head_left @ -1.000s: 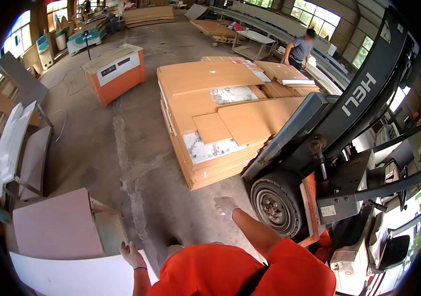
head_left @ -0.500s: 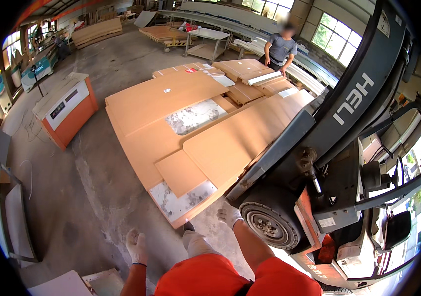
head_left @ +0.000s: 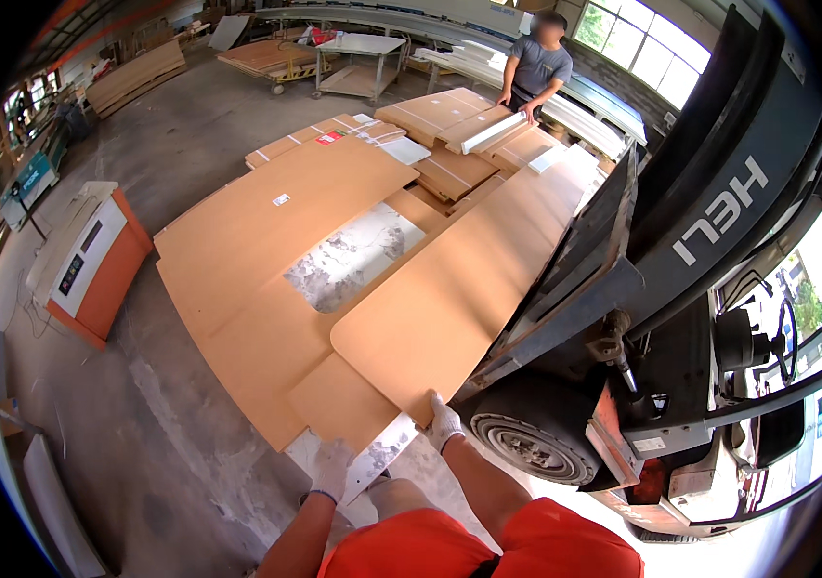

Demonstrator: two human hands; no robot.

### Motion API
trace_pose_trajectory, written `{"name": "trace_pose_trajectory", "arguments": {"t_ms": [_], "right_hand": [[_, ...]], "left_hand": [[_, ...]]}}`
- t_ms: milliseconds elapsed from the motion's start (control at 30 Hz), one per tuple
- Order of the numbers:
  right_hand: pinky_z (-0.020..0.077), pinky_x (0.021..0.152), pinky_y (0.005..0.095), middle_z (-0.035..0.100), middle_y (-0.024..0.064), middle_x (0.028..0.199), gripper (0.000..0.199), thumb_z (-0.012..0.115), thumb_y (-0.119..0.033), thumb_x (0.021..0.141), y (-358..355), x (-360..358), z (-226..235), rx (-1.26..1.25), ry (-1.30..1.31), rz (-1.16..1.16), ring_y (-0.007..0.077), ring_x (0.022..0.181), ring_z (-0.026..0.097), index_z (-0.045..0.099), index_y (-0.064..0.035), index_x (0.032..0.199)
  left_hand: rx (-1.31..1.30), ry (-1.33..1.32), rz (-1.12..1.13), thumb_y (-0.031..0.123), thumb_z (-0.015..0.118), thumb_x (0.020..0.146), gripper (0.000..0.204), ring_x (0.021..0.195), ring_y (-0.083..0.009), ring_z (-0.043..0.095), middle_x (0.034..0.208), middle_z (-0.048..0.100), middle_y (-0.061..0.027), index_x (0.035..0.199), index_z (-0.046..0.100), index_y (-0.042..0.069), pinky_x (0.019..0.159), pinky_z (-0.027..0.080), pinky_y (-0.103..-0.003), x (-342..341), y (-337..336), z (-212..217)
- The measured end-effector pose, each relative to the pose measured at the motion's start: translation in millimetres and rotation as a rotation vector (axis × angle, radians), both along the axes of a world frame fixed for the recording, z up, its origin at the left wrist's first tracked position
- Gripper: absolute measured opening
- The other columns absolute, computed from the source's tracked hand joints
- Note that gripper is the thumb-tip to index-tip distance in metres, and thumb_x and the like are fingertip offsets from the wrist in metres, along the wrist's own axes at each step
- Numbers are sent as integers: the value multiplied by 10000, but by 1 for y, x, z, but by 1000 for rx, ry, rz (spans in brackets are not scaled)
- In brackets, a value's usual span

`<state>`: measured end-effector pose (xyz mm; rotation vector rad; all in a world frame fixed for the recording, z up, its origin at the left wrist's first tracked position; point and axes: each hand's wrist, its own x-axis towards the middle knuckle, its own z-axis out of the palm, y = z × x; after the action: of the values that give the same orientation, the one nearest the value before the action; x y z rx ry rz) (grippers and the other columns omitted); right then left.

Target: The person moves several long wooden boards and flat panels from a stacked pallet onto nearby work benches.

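My right hand [head_left: 444, 424], in a white work glove, grips the near right corner of a long cardboard sheet [head_left: 440, 337]. Its thumb lies on top at the edge. My left hand [head_left: 333, 468], also gloved, rests at the near edge of a smaller cardboard sheet [head_left: 339, 397], over a white-and-grey patterned board [head_left: 380, 457]. Its fingers blend into that pale board, so their closure is unclear. A broad cardboard sheet [head_left: 237, 265] covers the left part of the stack. Another patterned panel [head_left: 353, 258] shows between the large sheets.
A forklift [head_left: 709, 250] stands close along the stack's right side, its front wheel [head_left: 534, 447] near my right arm. At the far end a person [head_left: 538, 69] touches a white strip [head_left: 494, 133]. An orange-and-white cabinet [head_left: 88, 260] stands left; a metal-legged table [head_left: 363, 46] is farther back.
Both hands have reached forward from empty air to the stack's near end. My right hand has taken hold of the long cardboard sheet. The view has moved closer to the stack.
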<state>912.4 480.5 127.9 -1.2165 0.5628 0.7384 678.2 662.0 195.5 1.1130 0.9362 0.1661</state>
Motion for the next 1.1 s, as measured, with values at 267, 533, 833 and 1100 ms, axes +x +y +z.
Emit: {"name": "trace_pose_trajectory", "arguments": {"t_ms": [267, 533, 833, 1100], "right_hand": [[505, 977, 517, 626, 83, 1361, 572, 572, -499, 1054, 23, -75, 32, 70, 80, 114, 278, 1216, 615, 508, -109, 1468], [584, 828, 398, 720, 98, 1128, 498, 620, -448, 1043, 64, -182, 68, 126, 99, 509, 240, 942, 721, 591, -39, 1326], [583, 766, 406, 729, 128, 1078, 528, 560, -516, 1047, 85, -172, 63, -45, 127, 468, 275, 833, 709, 658, -24, 1213], [501, 514, 331, 652, 153, 826, 537, 553, -512, 1049, 81, -206, 50, -168, 252, 598, 238, 615, 626, 641, 18, 1045]], "left_hand": [[-616, -114, 63, 322, 646, 1031, 488, 1153, -317, 665, 1294, 642, -201, 1377, 536, -3, 1007, 569, -492, 96, 23, -11], [-279, -138, 389, 119, 699, 982, 391, 1018, -295, 706, 1215, 690, -135, 1343, 593, 13, 881, 600, -461, 2, 66, -8], [-257, -128, 489, 110, 636, 1009, 344, 1072, -313, 707, 1227, 695, -156, 1318, 593, -34, 915, 603, -476, -275, 155, 4], [10, 173, 876, 498, 747, 935, 588, 903, -201, 698, 1050, 730, -66, 1210, 698, -20, 812, 578, -373, -537, 231, -53]]}}
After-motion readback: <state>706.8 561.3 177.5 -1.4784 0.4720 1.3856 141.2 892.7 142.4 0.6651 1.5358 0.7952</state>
